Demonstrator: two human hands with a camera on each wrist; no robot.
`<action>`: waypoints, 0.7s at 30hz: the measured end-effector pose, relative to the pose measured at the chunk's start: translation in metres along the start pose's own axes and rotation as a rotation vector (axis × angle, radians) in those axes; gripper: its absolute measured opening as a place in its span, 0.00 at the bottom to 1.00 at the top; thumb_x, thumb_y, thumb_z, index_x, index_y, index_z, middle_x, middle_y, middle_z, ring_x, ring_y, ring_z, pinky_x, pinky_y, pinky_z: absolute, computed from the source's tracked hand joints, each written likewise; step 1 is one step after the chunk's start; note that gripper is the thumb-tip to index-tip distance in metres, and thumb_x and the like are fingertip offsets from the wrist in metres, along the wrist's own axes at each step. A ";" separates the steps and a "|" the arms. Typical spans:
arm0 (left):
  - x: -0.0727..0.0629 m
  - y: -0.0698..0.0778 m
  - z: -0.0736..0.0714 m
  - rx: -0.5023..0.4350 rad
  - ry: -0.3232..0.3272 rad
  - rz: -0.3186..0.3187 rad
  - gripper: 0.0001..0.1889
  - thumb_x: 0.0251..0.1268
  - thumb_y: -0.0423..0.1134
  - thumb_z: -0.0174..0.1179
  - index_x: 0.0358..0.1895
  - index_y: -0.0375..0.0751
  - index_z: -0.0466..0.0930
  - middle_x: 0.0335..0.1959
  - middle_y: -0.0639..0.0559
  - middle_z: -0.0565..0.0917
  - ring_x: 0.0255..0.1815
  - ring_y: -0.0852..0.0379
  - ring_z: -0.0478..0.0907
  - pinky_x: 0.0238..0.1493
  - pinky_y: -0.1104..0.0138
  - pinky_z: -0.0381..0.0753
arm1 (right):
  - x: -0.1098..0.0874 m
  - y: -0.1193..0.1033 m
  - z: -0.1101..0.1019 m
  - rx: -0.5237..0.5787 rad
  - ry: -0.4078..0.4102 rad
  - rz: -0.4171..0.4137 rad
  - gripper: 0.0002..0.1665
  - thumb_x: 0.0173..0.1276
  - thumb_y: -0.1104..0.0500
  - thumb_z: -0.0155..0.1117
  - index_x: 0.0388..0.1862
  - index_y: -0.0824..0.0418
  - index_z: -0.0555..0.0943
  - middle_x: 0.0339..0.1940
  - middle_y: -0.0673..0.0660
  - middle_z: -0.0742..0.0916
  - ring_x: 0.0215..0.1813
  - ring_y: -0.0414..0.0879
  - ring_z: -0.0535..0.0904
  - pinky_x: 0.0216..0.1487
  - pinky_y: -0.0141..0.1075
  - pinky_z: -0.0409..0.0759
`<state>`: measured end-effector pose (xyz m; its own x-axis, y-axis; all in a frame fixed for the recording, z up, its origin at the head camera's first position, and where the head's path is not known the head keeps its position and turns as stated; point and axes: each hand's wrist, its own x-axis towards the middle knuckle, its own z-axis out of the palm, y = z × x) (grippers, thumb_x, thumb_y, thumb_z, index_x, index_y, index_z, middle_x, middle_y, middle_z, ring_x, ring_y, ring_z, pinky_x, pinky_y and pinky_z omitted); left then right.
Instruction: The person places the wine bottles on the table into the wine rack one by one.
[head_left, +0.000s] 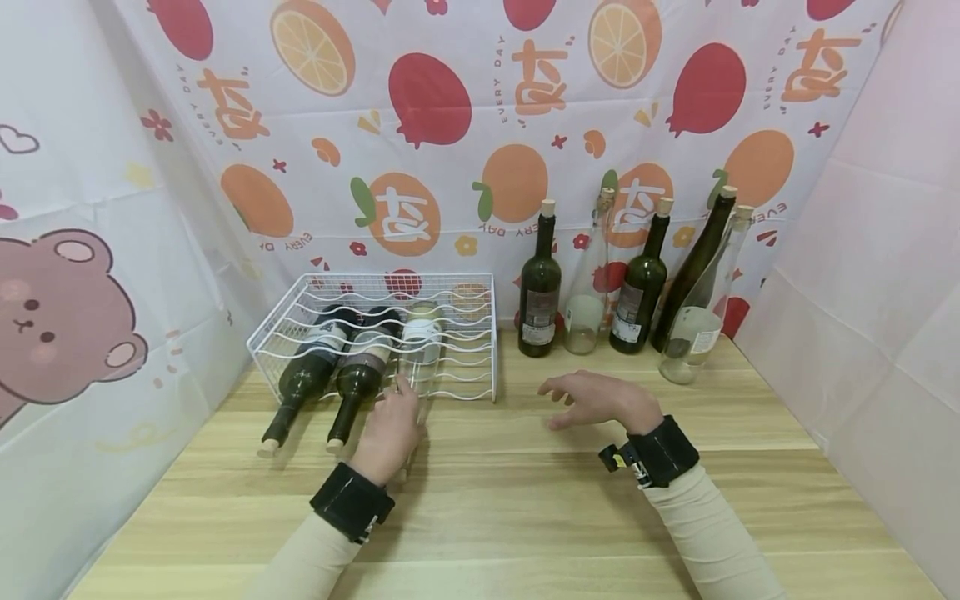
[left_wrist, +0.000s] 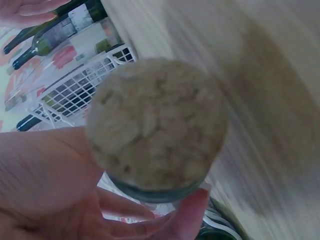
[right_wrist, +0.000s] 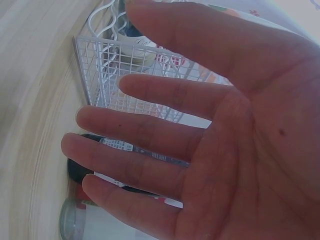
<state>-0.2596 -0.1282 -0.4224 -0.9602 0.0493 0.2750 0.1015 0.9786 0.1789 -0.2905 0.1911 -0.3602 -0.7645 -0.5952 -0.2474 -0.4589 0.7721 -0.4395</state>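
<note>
A clear glass bottle (head_left: pixel 422 346) with a pale label lies in the white wire rack (head_left: pixel 492 350), its neck toward the front. My left hand (head_left: pixel 388 432) grips it around the neck. The cork (left_wrist: pixel 157 122) fills the middle of the left wrist view, with curled fingers (left_wrist: pixel 187 217) behind it. To the left, two dark green wine bottles (head_left: pixel 303 379) (head_left: pixel 360 375) lie in the same rack, corks forward. Over the tabletop, right of the rack, hovers my right hand (head_left: pixel 600 398), holding nothing. Its spread fingers (right_wrist: pixel 135 160) show in the right wrist view.
Several corked bottles stand along the back right: a dark green bottle (head_left: pixel 540 287), a clear bottle (head_left: pixel 587 308), another green one (head_left: pixel 637 296), a tall dark one (head_left: pixel 686 279) and a clear one (head_left: pixel 693 333). A printed cloth (head_left: pixel 465 192) hangs behind the wooden table (head_left: pixel 510 517).
</note>
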 end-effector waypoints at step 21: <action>0.001 0.005 -0.002 -0.001 0.029 0.008 0.38 0.50 0.20 0.62 0.70 0.17 0.64 0.36 0.23 0.82 0.32 0.29 0.85 0.23 0.48 0.84 | 0.001 0.001 0.001 -0.013 0.000 -0.009 0.34 0.71 0.52 0.70 0.72 0.62 0.75 0.66 0.67 0.83 0.69 0.62 0.79 0.64 0.54 0.80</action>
<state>-0.2594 -0.1235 -0.4194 -0.9513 0.0516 0.3040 0.1098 0.9780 0.1776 -0.2912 0.1911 -0.3611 -0.7605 -0.6020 -0.2435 -0.4714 0.7697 -0.4306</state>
